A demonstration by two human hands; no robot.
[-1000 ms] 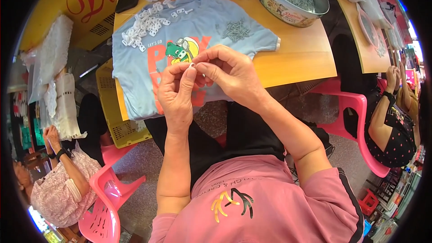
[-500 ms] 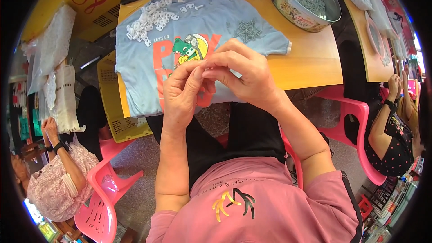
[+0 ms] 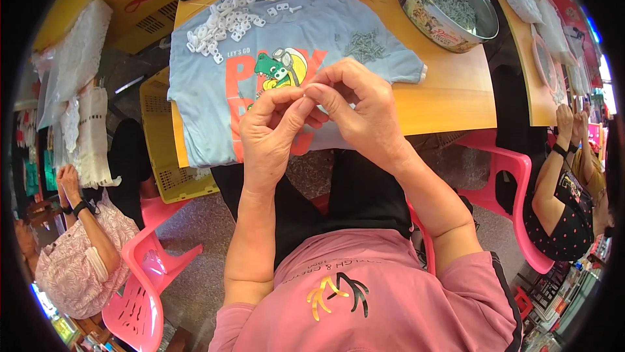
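Above the desk's near edge, both hands' fingers (image 3: 306,95) pinch together on a tiny piece too small to identify: left hand (image 3: 270,134), right hand (image 3: 361,108). Beneath lies a blue shirt (image 3: 215,72), white pieces (image 3: 224,23) toward its far-left corner, a round tin (image 3: 449,3) far right.

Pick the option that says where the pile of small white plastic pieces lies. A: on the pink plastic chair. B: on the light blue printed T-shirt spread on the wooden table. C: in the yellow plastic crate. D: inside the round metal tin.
B: the pile of small white plastic pieces lies on the upper left part of the light blue printed T-shirt spread over the wooden table, apart from the round metal tin that holds grey pieces.
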